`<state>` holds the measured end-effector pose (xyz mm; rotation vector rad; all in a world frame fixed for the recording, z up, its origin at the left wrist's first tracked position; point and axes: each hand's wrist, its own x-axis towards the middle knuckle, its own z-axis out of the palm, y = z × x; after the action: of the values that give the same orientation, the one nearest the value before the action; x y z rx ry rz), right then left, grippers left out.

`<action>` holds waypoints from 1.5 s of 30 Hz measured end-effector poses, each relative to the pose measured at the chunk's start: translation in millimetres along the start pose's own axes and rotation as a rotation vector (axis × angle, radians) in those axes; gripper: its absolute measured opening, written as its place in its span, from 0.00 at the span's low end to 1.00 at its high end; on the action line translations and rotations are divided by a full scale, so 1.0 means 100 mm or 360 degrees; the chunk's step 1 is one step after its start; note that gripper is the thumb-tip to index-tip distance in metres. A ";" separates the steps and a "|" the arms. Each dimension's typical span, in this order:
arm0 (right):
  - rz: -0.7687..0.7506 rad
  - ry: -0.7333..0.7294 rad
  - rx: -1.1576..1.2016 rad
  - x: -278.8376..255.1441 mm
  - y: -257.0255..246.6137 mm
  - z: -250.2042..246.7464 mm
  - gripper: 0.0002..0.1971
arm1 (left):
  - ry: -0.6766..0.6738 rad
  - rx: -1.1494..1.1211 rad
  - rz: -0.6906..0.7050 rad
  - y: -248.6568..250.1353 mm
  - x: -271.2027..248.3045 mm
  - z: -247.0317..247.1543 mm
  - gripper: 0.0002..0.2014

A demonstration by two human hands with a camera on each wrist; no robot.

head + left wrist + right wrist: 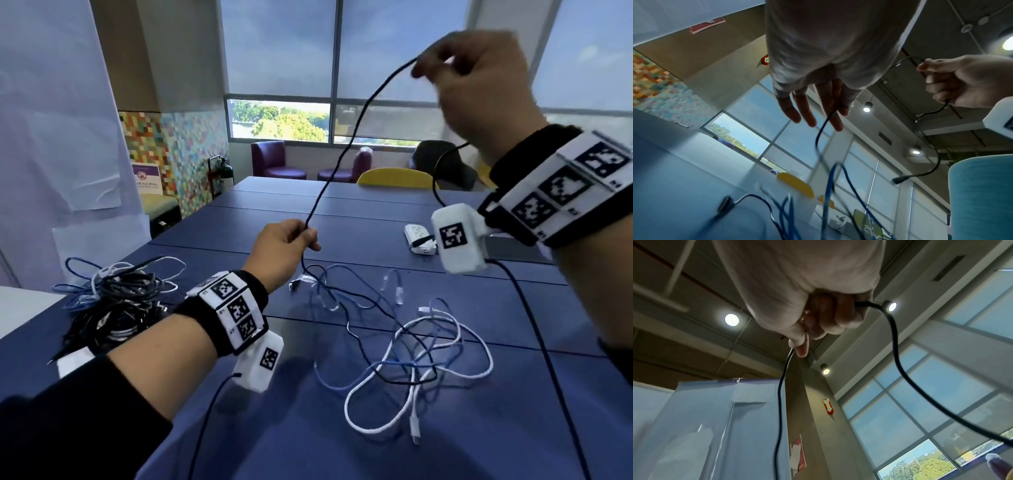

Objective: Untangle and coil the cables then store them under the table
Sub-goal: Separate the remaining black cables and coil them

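A black cable (346,147) stretches through the air between my two hands. My right hand (469,75) is raised high at the right and grips the cable in a fist (824,318). The short tail (898,363) hangs below it, ending in a plug (900,180). My left hand (291,241) is lower, just above the blue table (376,212), and pinches the same cable between thumb and finger (835,112). Below it the cable drops into a loose tangle of blue cable (349,274) and white cable (421,377) on the table.
A pile of coiled cables (113,301) lies at the table's left edge. A white power strip (419,236) sits farther back on the right. A yellow chair (394,176) and purple armchairs (274,159) stand beyond the far edge, under the windows.
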<state>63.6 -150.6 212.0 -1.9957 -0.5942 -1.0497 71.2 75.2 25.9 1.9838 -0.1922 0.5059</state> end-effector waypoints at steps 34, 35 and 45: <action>0.0795 -0.1288 0.1197 -0.30 0.26 -0.57 0.66 | 0.0640 0.0372 0.0854 1.27 0.71 -0.33 0.13; 0.0800 -0.1256 0.1222 -0.29 0.19 -0.58 0.62 | 0.0600 0.0356 0.0856 1.21 0.70 -0.29 0.12; 0.0765 -0.0910 0.0299 -0.48 -0.11 0.05 0.12 | -0.0054 -0.0009 0.0732 1.19 0.36 0.16 0.07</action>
<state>32.3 -142.1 175.0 -2.1162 -0.4425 -0.1234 66.0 10.0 133.2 1.9437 -0.6796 0.7612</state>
